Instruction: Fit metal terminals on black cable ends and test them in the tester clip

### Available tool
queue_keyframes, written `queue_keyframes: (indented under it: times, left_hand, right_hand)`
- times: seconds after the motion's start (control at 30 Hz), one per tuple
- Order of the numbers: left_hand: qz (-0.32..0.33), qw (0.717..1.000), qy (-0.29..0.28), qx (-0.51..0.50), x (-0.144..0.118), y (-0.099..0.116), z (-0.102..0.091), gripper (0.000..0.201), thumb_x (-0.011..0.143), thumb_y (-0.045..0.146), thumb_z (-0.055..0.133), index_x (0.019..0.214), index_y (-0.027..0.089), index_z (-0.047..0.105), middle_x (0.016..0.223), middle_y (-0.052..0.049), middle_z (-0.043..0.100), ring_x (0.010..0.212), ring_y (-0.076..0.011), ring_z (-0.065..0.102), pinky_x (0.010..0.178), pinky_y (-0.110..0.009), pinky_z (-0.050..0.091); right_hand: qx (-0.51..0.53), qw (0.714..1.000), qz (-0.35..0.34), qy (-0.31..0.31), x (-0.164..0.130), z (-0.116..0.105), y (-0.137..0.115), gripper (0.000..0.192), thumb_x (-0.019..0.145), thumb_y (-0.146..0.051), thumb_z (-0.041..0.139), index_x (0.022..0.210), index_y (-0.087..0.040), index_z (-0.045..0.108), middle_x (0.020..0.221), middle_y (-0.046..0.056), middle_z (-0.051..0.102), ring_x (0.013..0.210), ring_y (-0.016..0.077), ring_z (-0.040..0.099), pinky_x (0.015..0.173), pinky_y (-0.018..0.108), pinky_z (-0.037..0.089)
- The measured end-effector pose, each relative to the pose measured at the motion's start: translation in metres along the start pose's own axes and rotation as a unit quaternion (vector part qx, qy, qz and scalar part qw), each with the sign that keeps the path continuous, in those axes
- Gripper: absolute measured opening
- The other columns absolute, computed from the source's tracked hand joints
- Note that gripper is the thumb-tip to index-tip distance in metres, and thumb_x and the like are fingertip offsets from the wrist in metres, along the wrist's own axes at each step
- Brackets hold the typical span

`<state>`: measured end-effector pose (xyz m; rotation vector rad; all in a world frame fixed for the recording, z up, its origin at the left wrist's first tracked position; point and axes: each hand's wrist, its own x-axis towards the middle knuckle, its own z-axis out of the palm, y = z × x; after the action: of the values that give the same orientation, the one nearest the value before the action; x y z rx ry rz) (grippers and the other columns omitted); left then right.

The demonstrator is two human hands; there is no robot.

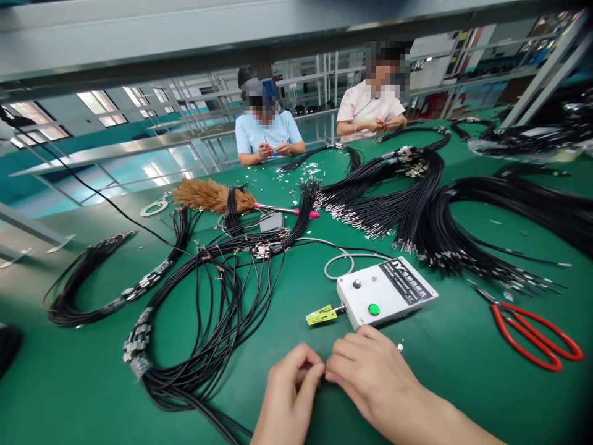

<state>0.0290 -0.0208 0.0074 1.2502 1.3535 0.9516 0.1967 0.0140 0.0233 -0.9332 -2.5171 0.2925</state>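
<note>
My left hand (296, 386) is closed in a pinch low in the middle of the view, over the green tabletop (259, 334). Touching or nearly touching it at the fingertips is my right hand (370, 371), its fingers curled together. Whatever they pinch is hidden or too small to make out. Just beyond the hands sits a white box (389, 290) with a black knob, a green button and a yellow-green clip (322, 315) sticking out of its left side. To the left lies a looped bundle of black cables (208, 321) with stripped ends.
Red-handled scissors (537, 334) lie at the right. More black cable bundles (393, 198) spread across the back, beside a brown feather duster (208, 194) with a pink handle. Two people (269, 133) sit across the table. A metal shelf beam (231, 37) crosses overhead.
</note>
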Motion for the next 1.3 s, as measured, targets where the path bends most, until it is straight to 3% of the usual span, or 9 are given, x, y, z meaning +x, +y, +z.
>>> queue_keyframes:
  times: [0.1,0.23,0.33,0.4,0.53,0.73,1.3]
  left_hand:
    - [0.106,0.985,0.027,0.130,0.000,0.002,-0.004,0.026,0.092,0.029,0.049,0.069,0.019,0.059,0.071,-0.002,0.055,0.067,-0.0165,0.051,0.065,-0.026,0.039]
    - [0.007,0.997,0.062,0.036,0.013,0.003,-0.013,0.024,0.088,0.036,0.054,0.071,0.019,0.054,0.061,0.003,0.047,0.052,-0.0116,0.040,0.049,-0.023,0.029]
    - [-0.031,0.995,0.086,-0.043,0.025,0.004,-0.019,0.029,0.080,0.043,0.061,0.070,0.017,0.053,0.057,0.005,0.046,0.047,-0.0082,0.034,0.044,-0.020,0.023]
    - [-0.032,0.993,0.096,-0.064,0.031,0.006,-0.022,0.032,0.076,0.045,0.065,0.068,0.017,0.053,0.056,0.005,0.047,0.045,-0.0068,0.034,0.043,-0.019,0.022]
    - [-0.033,0.991,0.103,-0.080,0.038,0.007,-0.023,0.036,0.070,0.049,0.068,0.066,0.017,0.051,0.054,0.006,0.047,0.040,-0.0046,0.031,0.040,-0.017,0.021]
    - [-0.030,0.990,0.115,-0.082,0.047,0.004,-0.022,0.032,0.070,0.045,0.067,0.066,0.017,0.052,0.054,0.006,0.049,0.040,-0.0049,0.035,0.040,-0.017,0.024]
    - [-0.016,0.991,0.129,-0.018,0.059,-0.011,-0.014,0.024,0.074,0.038,0.062,0.065,0.019,0.052,0.054,0.006,0.048,0.044,-0.0082,0.036,0.042,-0.019,0.025]
  right_hand:
    - [-0.022,1.000,-0.007,-0.010,0.008,-0.006,0.006,0.020,0.089,-0.014,0.060,0.070,-0.021,0.058,0.069,-0.004,0.062,0.065,0.0149,0.052,0.064,0.031,0.027]
    - [-0.091,0.996,0.013,-0.005,0.026,-0.013,0.026,0.005,0.087,-0.020,0.067,0.084,-0.022,0.064,0.084,-0.003,0.068,0.080,0.0162,0.058,0.070,0.032,0.029]
    - [-0.145,0.989,0.008,-0.014,0.041,-0.011,0.039,0.010,0.084,-0.014,0.069,0.078,-0.020,0.065,0.080,-0.002,0.068,0.079,0.0175,0.057,0.069,0.034,0.029]
    - [-0.155,0.988,0.003,-0.024,0.048,-0.009,0.042,0.015,0.083,-0.013,0.071,0.072,-0.020,0.063,0.074,-0.002,0.066,0.076,0.0177,0.057,0.067,0.035,0.029]
    - [-0.170,0.985,0.005,-0.033,0.056,-0.008,0.041,0.016,0.076,-0.017,0.078,0.086,-0.019,0.065,0.092,0.002,0.070,0.089,0.0212,0.060,0.072,0.034,0.032]
    - [-0.182,0.981,-0.002,-0.067,0.065,-0.006,0.041,0.015,0.074,-0.015,0.078,0.070,-0.019,0.064,0.072,0.001,0.070,0.075,0.0198,0.060,0.071,0.034,0.031]
    - [-0.170,0.984,0.009,-0.055,0.065,-0.002,0.039,0.012,0.074,-0.013,0.076,0.075,-0.017,0.065,0.076,0.004,0.069,0.079,0.0218,0.061,0.075,0.036,0.032]
